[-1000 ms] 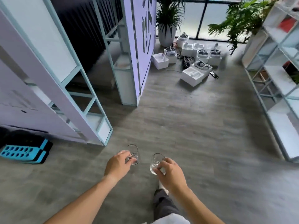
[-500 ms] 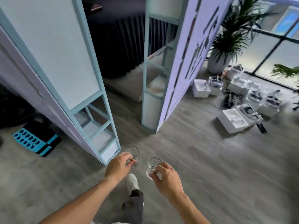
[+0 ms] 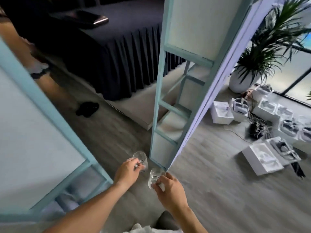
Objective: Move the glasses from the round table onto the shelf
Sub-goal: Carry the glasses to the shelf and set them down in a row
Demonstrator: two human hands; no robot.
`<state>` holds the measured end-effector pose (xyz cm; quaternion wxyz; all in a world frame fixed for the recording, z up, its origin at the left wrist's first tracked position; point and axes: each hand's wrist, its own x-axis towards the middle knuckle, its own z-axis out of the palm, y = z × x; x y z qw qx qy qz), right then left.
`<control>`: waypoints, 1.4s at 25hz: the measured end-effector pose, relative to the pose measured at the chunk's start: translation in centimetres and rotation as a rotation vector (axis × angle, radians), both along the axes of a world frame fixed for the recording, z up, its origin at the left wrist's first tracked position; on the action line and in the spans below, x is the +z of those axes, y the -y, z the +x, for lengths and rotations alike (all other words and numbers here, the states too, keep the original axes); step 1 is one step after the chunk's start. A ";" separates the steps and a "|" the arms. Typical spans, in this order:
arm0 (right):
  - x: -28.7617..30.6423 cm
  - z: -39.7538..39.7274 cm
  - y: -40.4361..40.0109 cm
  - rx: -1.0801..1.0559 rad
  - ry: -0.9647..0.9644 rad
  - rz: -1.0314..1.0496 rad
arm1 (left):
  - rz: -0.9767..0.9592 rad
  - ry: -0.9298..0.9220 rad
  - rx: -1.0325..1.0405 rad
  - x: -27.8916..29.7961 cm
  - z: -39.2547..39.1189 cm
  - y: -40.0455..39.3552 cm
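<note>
Head view: left hand point(image 3: 126, 170) fingers pinch glass point(image 3: 141, 158); right hand point(image 3: 170, 189) pinches 2nd glass point(image 3: 154, 176).

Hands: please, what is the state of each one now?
Left hand: holding a clear glass.
Right hand: holding a second glass.
</note>
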<state>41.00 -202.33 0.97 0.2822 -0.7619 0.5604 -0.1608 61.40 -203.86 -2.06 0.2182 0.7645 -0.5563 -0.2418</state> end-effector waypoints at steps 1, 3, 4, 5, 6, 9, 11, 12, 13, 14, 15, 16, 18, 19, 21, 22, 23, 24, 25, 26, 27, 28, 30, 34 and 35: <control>-0.2 0.8 2.5 0.018 -0.009 0.003 | 0.007 -0.011 0.020 -0.1 0.7 2.1; -0.5 2.4 7.8 0.059 -0.026 0.013 | 0.018 -0.038 0.057 -0.4 2.2 6.2; -0.6 3.2 10.6 0.097 -0.038 0.018 | 0.020 -0.042 0.086 -0.5 3.1 8.1; -0.6 4.0 13.2 0.134 -0.055 0.024 | 0.021 -0.044 0.117 -0.7 3.9 9.8; -0.5 4.8 15.6 0.170 -0.075 0.030 | 0.015 -0.030 0.146 -0.7 4.7 11.4; 0.3 7.8 22.8 0.295 -0.125 -0.005 | -0.015 -0.009 0.305 -0.3 7.6 16.4; 1.0 9.5 26.8 0.381 -0.162 -0.017 | -0.023 0.027 0.383 0.4 9.3 19.3; 1.2 10.3 28.3 0.417 -0.188 -0.008 | -0.026 0.040 0.409 0.5 10.2 20.5; 1.2 11.2 29.6 0.441 -0.199 0.011 | -0.019 0.037 0.433 0.4 11.1 21.6; 1.2 11.9 30.4 0.451 -0.192 0.035 | -0.010 0.032 0.444 0.2 12.0 22.6; 1.1 12.6 30.9 0.453 -0.186 0.057 | 0.012 0.026 0.447 -0.2 12.7 23.5; 0.8 13.4 31.4 0.460 -0.175 0.064 | 0.030 0.022 0.456 -0.7 13.4 24.6; 0.0 15.2 32.2 0.461 -0.134 0.080 | 0.062 -0.001 0.463 -1.6 14.9 26.9; -0.1 16.1 32.8 0.460 -0.112 0.087 | 0.077 -0.013 0.458 -1.9 15.5 28.1; -0.3 18.0 34.3 0.430 -0.066 0.099 | 0.111 -0.016 0.436 -2.8 17.3 30.5; -0.5 18.9 35.2 0.403 -0.047 0.097 | 0.122 -0.007 0.420 -3.1 18.1 31.5; -0.7 19.6 36.0 0.370 -0.042 0.095 | 0.138 0.001 0.394 -3.4 19.1 32.7; -1.0 20.5 37.2 0.326 -0.043 0.096 | 0.151 0.007 0.349 -3.8 20.2 34.3; -1.3 21.4 38.4 0.275 -0.044 0.101 | 0.173 0.000 0.288 -4.1 21.4 36.0; -1.5 22.6 39.6 0.222 -0.041 0.105 | 0.194 -0.008 0.220 -4.4 22.7 37.8; -1.9 24.0 40.7 0.165 -0.036 0.118 | 0.223 -0.017 0.150 -4.7 24.3 39.6; -2.3 25.5 42.0 0.108 -0.034 0.133 | 0.244 -0.016 0.070 -4.9 26.0 41.6; -2.7 28.7 44.5 -0.012 -0.025 0.175 | 0.280 -0.003 -0.107 -4.3 29.3 45.6; -1.8 34.3 51.2 -0.284 0.068 0.161 | 0.253 0.057 -0.440 -0.7 35.1 55.0; -1.1 35.4 53.0 -0.349 0.080 0.132 | 0.229 0.070 -0.495 0.2 36.1 57.9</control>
